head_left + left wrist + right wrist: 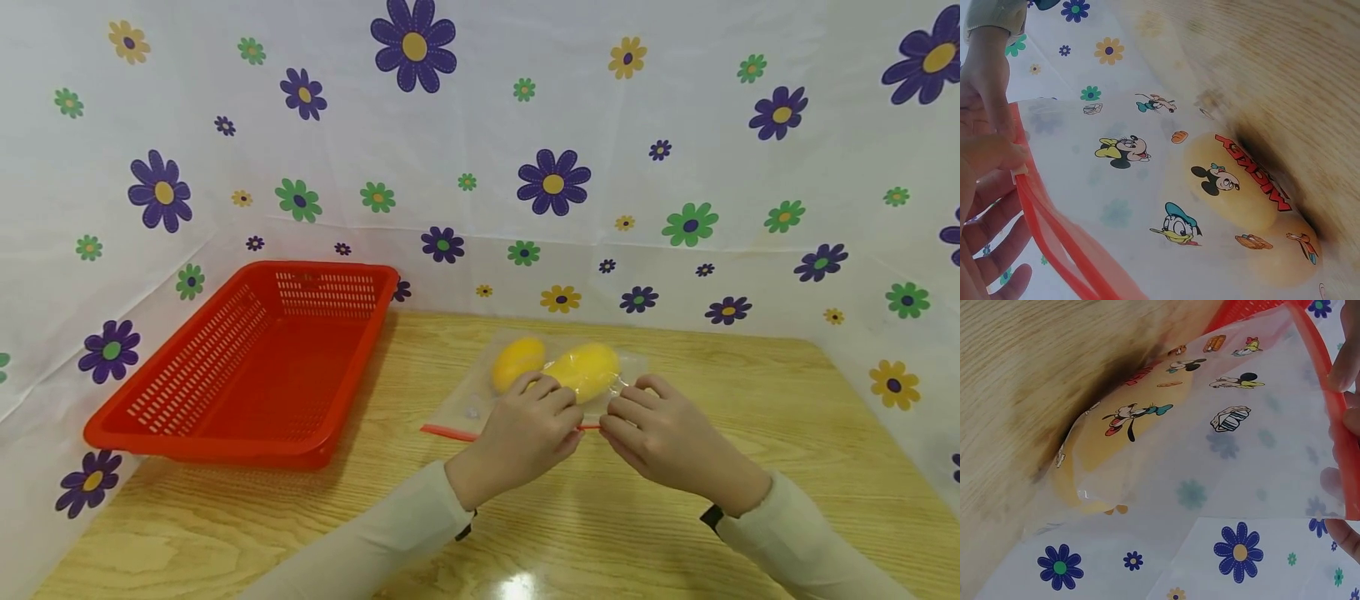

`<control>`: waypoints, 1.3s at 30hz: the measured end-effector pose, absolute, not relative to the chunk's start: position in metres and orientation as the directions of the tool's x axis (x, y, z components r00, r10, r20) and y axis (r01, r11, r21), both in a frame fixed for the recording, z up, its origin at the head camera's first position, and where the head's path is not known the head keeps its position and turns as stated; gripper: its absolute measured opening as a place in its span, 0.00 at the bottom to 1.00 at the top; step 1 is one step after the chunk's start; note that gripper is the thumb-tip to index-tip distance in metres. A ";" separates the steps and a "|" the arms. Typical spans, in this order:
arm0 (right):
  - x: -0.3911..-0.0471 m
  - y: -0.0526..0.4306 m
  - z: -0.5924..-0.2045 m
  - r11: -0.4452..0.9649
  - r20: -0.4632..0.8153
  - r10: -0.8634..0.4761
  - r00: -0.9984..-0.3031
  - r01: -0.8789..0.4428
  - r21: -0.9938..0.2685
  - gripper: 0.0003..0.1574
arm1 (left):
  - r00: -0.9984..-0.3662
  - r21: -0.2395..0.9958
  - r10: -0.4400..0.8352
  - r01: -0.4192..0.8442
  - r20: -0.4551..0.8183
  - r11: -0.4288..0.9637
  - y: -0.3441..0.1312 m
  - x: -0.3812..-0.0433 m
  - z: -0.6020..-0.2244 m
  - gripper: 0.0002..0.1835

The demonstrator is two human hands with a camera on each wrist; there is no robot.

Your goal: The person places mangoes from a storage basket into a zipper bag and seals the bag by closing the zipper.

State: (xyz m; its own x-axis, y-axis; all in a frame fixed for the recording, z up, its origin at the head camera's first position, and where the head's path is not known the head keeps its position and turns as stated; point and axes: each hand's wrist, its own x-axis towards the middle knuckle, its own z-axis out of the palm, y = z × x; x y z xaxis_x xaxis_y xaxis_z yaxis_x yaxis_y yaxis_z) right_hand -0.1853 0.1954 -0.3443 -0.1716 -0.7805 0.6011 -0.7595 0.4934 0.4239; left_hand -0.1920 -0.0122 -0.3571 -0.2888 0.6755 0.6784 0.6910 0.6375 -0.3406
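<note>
A clear zip bag (480, 404) printed with cartoon figures lies on the wooden table. Inside are two smooth, mango-shaped yellow fruits, one rounder fruit (519, 363) and one longer fruit (587, 371). Its red zip strip (1035, 181) faces the person. My left hand (528, 429) pinches the strip near its middle, thumb on a small pale slider (1019, 170). Below that thumb, the strip's two red edges stand apart in the left wrist view. At the strip's right end, my right hand (663, 429) pinches it between thumb and fingers, close beside the left hand.
To the left stands a red plastic basket (322, 446) with slotted walls, its inside bare. A white cloth (480, 150) with purple, green and yellow flowers hangs behind and at both sides of the wooden table (750, 400).
</note>
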 end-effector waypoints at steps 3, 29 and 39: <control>-0.184 0.197 -0.345 0.486 0.588 -0.791 -0.166 -0.755 0.440 0.27 | -0.295 -0.337 0.671 0.687 0.680 0.643 -0.012 -0.192 -0.357 0.04; -0.183 0.208 -0.344 0.516 0.579 -0.789 -0.207 -0.735 0.439 0.31 | -0.382 -0.261 0.631 0.677 0.675 0.688 -0.014 -0.191 -0.360 0.04; -0.184 0.211 -0.344 0.524 0.582 -0.784 -0.216 -0.734 0.432 0.31 | -0.395 -0.270 0.631 0.661 0.668 0.700 -0.018 -0.191 -0.362 0.03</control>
State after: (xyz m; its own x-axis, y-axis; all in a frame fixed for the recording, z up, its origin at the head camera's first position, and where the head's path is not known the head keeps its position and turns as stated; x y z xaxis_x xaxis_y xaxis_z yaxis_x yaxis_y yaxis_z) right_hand -0.1835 0.2115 -0.3443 -0.2165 -0.7838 0.5821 -0.7343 0.5236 0.4320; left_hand -0.1915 -0.0176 -0.3619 -0.3953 0.6308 0.6678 0.6612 0.7000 -0.2699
